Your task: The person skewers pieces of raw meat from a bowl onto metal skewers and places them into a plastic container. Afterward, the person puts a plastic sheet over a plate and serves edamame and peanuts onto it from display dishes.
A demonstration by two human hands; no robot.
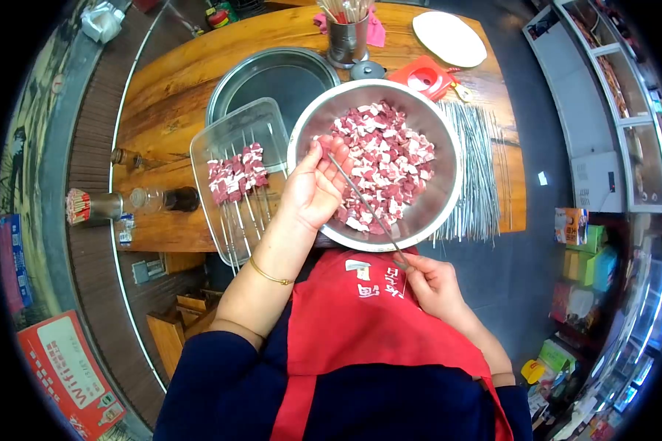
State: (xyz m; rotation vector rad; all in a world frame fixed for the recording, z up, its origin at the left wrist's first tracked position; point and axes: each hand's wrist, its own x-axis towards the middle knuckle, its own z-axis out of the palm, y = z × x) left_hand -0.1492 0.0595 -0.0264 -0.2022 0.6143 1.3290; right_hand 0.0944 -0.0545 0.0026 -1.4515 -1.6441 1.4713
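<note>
A large steel bowl [449, 176] full of diced raw meat [382, 162] stands in front of me. Over its left rim, my left hand [316, 184] is turned palm up, thumb and fingers closed on a piece of meat [326, 144]. My right hand [435, 283], low at the bowl's near side, grips the end of a metal skewer [371, 208]. The skewer slants up across the bowl, its far tip at the piece in my left fingers. To the left, a clear plastic tray [202, 176] holds several loaded meat skewers [237, 175] side by side.
Many bare metal skewers [467, 169] lie right of the bowl. A dark round pan [272, 62] sits behind the tray. Farther back are a metal cup of sticks [347, 40], a red plastic holder [423, 77] and a white plate [450, 38]. Jars [146, 198] stand at left.
</note>
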